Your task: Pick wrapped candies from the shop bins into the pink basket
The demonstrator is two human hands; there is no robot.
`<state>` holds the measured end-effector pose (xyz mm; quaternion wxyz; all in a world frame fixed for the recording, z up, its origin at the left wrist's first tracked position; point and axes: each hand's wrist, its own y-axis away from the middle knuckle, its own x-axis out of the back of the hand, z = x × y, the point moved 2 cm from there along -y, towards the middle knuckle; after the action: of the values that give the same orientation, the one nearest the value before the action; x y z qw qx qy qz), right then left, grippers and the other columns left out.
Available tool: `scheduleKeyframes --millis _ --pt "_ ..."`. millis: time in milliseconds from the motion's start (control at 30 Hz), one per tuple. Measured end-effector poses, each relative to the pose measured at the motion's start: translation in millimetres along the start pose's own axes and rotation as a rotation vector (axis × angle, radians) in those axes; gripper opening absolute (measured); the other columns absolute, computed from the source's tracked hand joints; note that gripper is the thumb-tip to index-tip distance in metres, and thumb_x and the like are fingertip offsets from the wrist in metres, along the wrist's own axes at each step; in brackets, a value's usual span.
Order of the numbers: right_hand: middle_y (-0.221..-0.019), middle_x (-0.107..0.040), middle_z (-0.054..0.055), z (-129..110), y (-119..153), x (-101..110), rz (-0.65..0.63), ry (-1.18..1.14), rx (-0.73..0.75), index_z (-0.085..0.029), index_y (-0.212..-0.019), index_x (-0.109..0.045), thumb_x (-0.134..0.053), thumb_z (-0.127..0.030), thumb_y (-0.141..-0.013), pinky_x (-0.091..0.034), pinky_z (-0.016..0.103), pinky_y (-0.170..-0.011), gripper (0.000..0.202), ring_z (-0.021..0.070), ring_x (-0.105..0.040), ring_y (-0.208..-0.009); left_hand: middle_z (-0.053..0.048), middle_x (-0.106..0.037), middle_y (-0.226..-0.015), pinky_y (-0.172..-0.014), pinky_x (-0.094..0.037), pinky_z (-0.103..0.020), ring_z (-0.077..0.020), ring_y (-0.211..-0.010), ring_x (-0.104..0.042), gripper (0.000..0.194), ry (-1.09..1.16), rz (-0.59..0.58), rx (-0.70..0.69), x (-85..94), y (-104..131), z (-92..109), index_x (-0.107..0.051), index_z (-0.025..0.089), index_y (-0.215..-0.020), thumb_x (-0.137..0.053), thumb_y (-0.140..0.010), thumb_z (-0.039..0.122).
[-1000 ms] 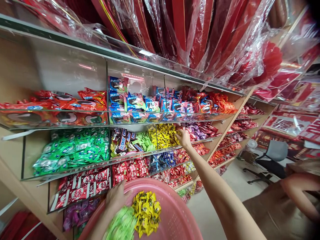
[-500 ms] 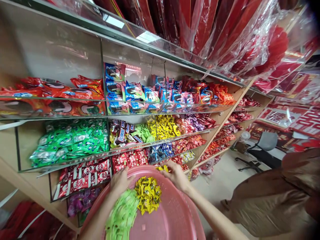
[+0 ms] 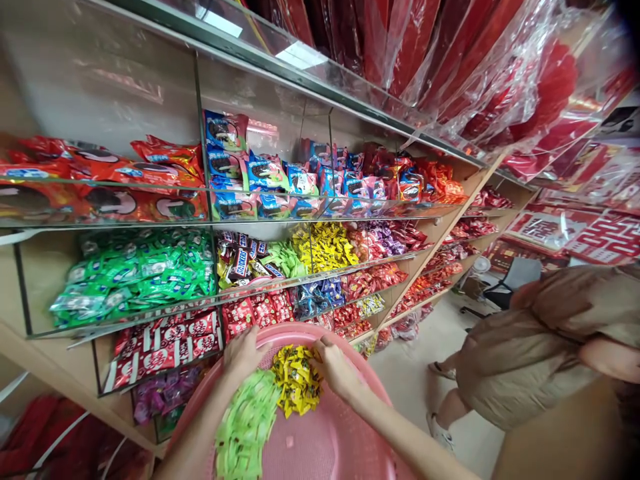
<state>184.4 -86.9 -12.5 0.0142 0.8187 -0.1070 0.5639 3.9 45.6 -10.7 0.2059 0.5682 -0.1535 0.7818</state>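
Note:
A pink plastic basket (image 3: pixel 345 437) with a perforated wall sits low in front of me. Inside it, green-wrapped candies (image 3: pixel 246 427) are heaped on the left, and a pile of yellow-wrapped candies (image 3: pixel 297 383) lies beside them toward the far side. My left hand (image 3: pixel 245 353) grips the basket's far left rim, its thumb on the inner side. Down in the basket, my right hand (image 3: pixel 334 368) has its fingers curled against the right edge of the yellow pile. How many candies those fingers hold is hidden.
Shelves ahead hold green packets (image 3: pixel 145 270), blue-pink snack packs (image 3: pixel 265 175), red-orange packs (image 3: pixel 165 167) and loose yellow candies (image 3: pixel 327 247) behind glass edges. A person in brown clothes (image 3: pixel 530 340) stands at right, near an office chair (image 3: pixel 517 277). Red plastic-wrapped goods (image 3: pixel 450 67) overhang above.
My right hand has moved from above the basket's far rim down to the yellow pile, bringing yellow candies with it. The person at right has shifted and shows more fully.

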Motion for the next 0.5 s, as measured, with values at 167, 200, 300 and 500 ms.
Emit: scheduleKeyframes --millis 167,200,300,500 --pt "-0.082 -0.054 0.003 -2 3 3 0.033 -0.080 0.022 -0.018 -0.075 -0.049 -0.050 -0.009 -0.074 -0.037 0.024 -0.061 0.009 0.0137 -0.050 -0.070 -0.010 -0.066 -0.106 -0.074 -0.044 -0.031 -0.0244 -0.094 -0.062 0.048 -0.015 0.005 0.010 -0.7 2 -5 -0.052 0.017 -0.113 -0.041 -0.080 0.049" --pt "-0.082 -0.054 0.003 -2 3 4 0.042 -0.103 0.026 -0.018 -0.075 -0.050 -0.050 -0.009 -0.074 -0.037 0.024 -0.061 0.009 0.0136 -0.051 -0.069 -0.010 -0.066 -0.107 -0.074 -0.044 -0.031 -0.0241 -0.094 -0.062 0.048 -0.014 0.011 0.009 -0.9 3 -6 -0.052 0.017 -0.113 -0.041 -0.080 0.049" --pt "-0.080 -0.055 0.003 -3 3 10 0.066 -0.138 0.028 -0.017 -0.076 -0.052 -0.048 -0.009 -0.076 -0.037 0.023 -0.059 0.009 0.0131 -0.051 -0.066 -0.010 -0.066 -0.107 -0.074 -0.044 -0.031 -0.0244 -0.094 -0.062 0.049 -0.014 0.024 0.005 -2.4 3 -10 -0.052 0.017 -0.113 -0.041 -0.080 0.051" --pt "-0.076 -0.055 0.003 -7 7 20 0.044 -0.082 0.041 -0.017 -0.072 -0.052 -0.043 -0.014 -0.081 -0.037 0.023 -0.060 0.013 0.0131 -0.052 -0.067 -0.010 -0.064 -0.113 -0.075 -0.045 -0.032 -0.0250 -0.095 -0.061 0.052 -0.001 0.012 0.042 -3.8 3 -18 -0.049 0.017 -0.118 -0.040 -0.080 0.052"
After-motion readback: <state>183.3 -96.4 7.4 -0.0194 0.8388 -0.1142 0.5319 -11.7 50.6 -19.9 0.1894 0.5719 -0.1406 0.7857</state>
